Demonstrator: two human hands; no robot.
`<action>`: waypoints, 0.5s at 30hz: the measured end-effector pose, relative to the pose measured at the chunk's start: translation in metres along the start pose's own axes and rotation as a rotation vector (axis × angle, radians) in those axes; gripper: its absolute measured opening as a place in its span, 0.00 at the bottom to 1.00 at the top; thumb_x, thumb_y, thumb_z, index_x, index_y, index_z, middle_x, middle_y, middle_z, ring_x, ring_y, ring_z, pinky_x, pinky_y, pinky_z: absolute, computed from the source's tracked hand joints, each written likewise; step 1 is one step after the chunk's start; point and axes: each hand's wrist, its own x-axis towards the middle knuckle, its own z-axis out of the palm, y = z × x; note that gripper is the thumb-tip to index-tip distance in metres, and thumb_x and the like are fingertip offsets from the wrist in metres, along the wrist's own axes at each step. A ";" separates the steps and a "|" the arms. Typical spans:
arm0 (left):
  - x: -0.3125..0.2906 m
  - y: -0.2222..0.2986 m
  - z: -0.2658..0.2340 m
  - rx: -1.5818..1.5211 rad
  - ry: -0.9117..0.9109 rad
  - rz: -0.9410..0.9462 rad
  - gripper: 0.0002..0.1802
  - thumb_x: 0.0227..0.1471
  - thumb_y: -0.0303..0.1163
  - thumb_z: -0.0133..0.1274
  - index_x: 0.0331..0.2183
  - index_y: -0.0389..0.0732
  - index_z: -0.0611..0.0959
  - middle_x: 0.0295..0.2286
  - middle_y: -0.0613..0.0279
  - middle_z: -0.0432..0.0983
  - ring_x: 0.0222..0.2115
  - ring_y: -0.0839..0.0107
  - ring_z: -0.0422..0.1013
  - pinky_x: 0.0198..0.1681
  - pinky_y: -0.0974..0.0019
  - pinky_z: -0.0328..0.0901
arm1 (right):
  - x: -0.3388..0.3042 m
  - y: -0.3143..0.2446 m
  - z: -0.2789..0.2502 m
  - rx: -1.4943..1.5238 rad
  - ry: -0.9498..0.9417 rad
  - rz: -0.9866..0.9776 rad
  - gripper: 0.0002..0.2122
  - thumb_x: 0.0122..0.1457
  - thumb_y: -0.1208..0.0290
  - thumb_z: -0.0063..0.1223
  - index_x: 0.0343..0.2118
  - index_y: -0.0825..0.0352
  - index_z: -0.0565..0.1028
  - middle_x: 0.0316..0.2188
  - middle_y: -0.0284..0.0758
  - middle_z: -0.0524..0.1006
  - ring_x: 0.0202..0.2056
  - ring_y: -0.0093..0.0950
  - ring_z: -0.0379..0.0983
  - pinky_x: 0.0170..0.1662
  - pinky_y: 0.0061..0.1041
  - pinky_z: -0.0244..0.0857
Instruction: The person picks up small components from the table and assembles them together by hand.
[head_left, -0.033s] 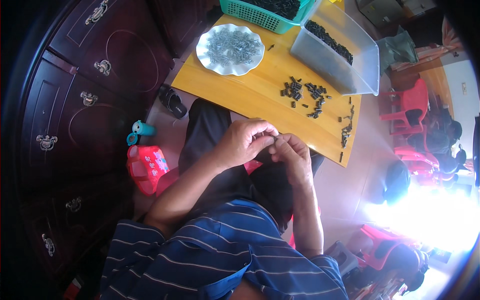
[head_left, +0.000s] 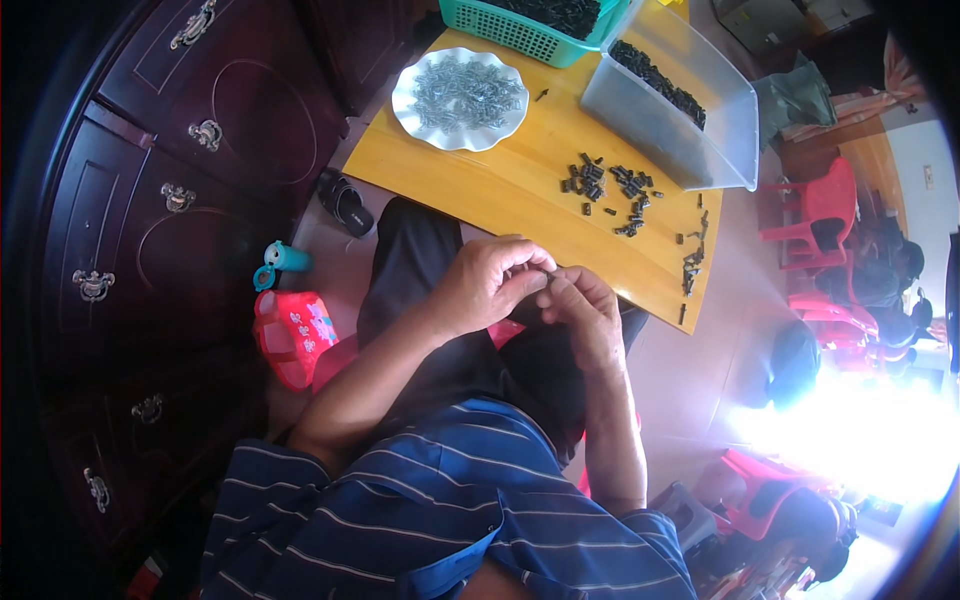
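My left hand [head_left: 490,285] and my right hand [head_left: 592,320] meet fingertip to fingertip above my lap, just off the table's near edge. Pinched between them is a small dark piece [head_left: 551,279], mostly hidden by thumbs and fingers. Beyond the hands, a loose pile of small black parts [head_left: 588,180] lies on the yellow wooden table [head_left: 480,190]. More black parts [head_left: 692,265] are strewn along its right edge. A white scalloped plate [head_left: 404,98] at the far left of the table carries many thin, shiny metal pieces [head_left: 465,92].
A clear plastic bin [head_left: 735,150] with black parts and a green basket [head_left: 515,42] stand at the table's far side. On the left are dark wooden cabinets [head_left: 265,130], a red bag [head_left: 300,340], a teal bottle [head_left: 290,257] and a black sandal [head_left: 345,203]. Red chairs [head_left: 835,205] stand right.
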 end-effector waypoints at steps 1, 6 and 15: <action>0.000 0.000 -0.001 0.001 0.002 -0.001 0.07 0.53 0.20 0.61 0.37 0.34 0.83 0.28 0.55 0.81 0.28 0.66 0.79 0.32 0.66 0.72 | 0.000 0.000 0.001 0.065 -0.013 0.008 0.09 0.67 0.66 0.55 0.42 0.66 0.78 0.30 0.33 0.81 0.31 0.21 0.76 0.39 0.21 0.71; 0.002 0.005 -0.002 -0.186 -0.039 0.041 0.05 0.56 0.20 0.59 0.37 0.35 0.84 0.37 0.59 0.80 0.36 0.74 0.76 0.41 0.69 0.70 | 0.000 0.006 0.000 0.431 -0.232 0.030 0.20 0.66 0.57 0.57 0.51 0.69 0.74 0.36 0.35 0.80 0.34 0.24 0.75 0.43 0.24 0.71; 0.004 0.006 -0.005 0.093 -0.029 0.224 0.10 0.49 0.23 0.64 0.37 0.38 0.86 0.38 0.57 0.80 0.38 0.63 0.78 0.42 0.66 0.70 | 0.003 0.021 0.002 0.625 -0.320 0.060 0.25 0.61 0.54 0.63 0.53 0.70 0.74 0.37 0.35 0.78 0.38 0.26 0.74 0.46 0.29 0.68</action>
